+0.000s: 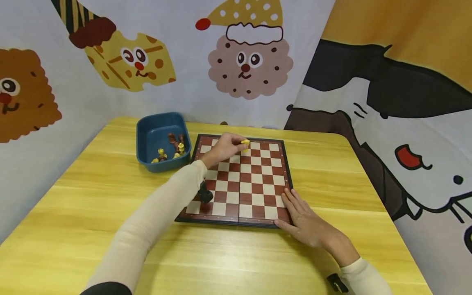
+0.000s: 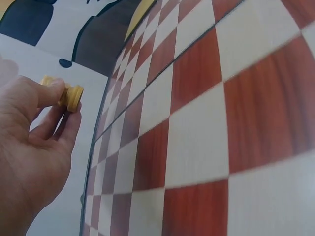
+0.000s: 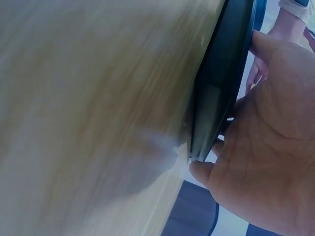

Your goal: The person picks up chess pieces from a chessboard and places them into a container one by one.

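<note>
My left hand (image 1: 225, 146) pinches a yellow chess piece (image 1: 245, 143) between thumb and fingers above the far rows of a red-and-white chessboard (image 1: 257, 188). In the left wrist view the piece (image 2: 74, 97) lies tilted on its side in the grip, its round base showing; its upper part is partly covered by the thumb. At the board's near right corner, my right hand (image 1: 305, 223) rests on the edge with its fingers fairly straight. The right wrist view has the palm (image 3: 268, 142) beside the board's dark side (image 3: 214, 93).
A blue plastic tub (image 1: 164, 166) stands left of the board, with yellow chess pieces (image 1: 161, 155) and brown ones (image 1: 172, 140) lying in it. Both are on a yellow wood-grain table (image 1: 92, 196). A cartoon-printed cloth (image 1: 184, 102) hangs behind and along the sides.
</note>
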Tool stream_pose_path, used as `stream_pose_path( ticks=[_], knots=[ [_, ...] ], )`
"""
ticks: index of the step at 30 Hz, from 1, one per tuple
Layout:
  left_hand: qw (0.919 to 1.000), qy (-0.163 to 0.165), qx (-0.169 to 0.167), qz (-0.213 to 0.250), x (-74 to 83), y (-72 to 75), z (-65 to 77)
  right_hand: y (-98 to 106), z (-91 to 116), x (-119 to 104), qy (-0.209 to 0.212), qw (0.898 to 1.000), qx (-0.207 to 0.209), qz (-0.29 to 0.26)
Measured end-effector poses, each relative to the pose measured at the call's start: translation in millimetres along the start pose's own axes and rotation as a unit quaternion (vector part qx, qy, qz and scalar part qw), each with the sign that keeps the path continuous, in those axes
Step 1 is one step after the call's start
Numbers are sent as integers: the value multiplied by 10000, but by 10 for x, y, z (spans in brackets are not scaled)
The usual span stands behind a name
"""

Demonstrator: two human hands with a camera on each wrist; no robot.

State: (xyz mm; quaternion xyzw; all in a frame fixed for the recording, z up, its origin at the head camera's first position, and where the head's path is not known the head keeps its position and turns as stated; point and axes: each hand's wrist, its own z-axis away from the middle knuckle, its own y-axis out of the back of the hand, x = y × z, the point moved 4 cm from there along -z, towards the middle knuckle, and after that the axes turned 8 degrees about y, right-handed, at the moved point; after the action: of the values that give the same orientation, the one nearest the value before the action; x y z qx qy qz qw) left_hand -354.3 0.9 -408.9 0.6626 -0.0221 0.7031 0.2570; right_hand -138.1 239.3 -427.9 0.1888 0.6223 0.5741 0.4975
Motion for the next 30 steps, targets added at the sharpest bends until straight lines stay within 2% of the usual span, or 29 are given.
stream_pose_path(
  ticks=[6,12,20,25,30],
  knots=[
    [9997,184,121,101,5,194,87,2,-24,-16,46,9999,22,-125],
    [9998,78,63,197,43,373,190,-8,-19,-8,21,10000,61,1],
    [9999,-16,98,-100,-101,604,314,-39,-4,-16,246,9993,292,-47],
    [9997,119,136,-147,-118,795,400,-38,-5,-30,119,9998,126,-24],
    [9994,-47,328,-123,-116,1026,482,-31,-32,-25,46,10000,13,12]
  ],
)
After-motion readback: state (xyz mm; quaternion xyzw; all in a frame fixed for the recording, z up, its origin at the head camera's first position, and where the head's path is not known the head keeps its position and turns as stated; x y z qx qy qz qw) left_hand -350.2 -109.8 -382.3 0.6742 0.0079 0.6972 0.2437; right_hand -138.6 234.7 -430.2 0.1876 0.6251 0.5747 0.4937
